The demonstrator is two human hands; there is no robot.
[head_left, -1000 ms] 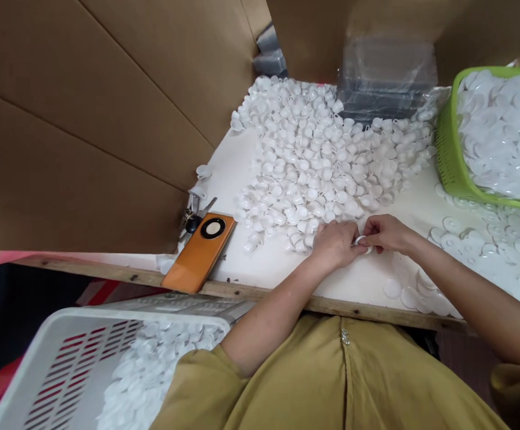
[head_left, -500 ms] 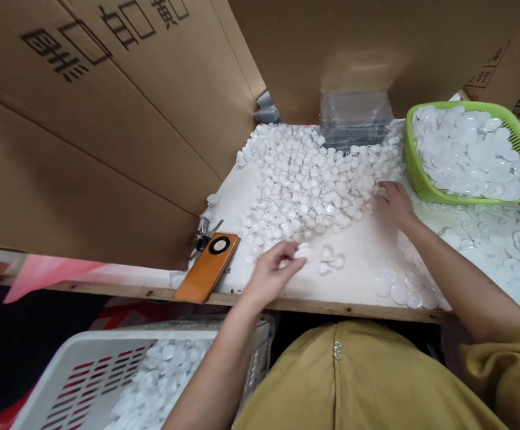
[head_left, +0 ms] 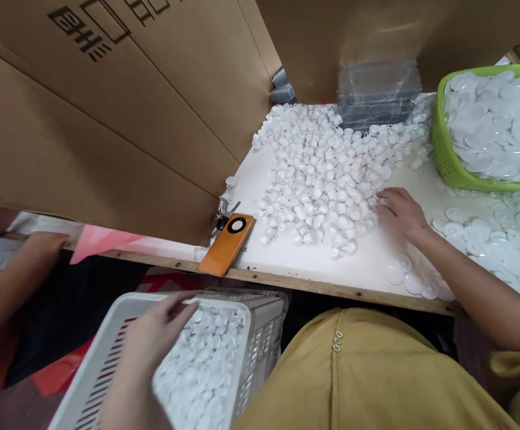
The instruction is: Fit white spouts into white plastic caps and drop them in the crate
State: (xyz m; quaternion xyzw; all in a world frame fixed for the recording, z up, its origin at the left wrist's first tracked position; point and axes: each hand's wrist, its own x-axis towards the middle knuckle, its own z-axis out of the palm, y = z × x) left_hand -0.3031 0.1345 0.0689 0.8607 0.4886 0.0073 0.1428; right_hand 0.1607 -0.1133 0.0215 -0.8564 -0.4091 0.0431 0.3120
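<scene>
My left hand [head_left: 168,325] is over the white slatted basket [head_left: 128,307] below the table edge. A small white plastic cap [head_left: 190,301] appears pinched at its fingertips, mostly covered by the fingers. Inside the basket lie many similar white pieces [head_left: 201,364]. On the table, my right hand [head_left: 398,212] rests at the right edge of a wide pile of small white plastic caps [head_left: 326,173]. Its thumb and fingers are apart, with the tips touching or very near the caps.
An orange phone [head_left: 224,251] lies at the table's front edge beside keys [head_left: 220,218]. Tall cardboard [head_left: 120,119] stands left and behind. A green basket [head_left: 454,161] of white discs stands right, with loose discs [head_left: 492,245] before it. Another person's arm [head_left: 22,280] shows at left.
My left hand has moved from the table down and left to the white basket. My right hand stays by the pile, and several loose caps now lie against its front edge. The view has shifted left.
</scene>
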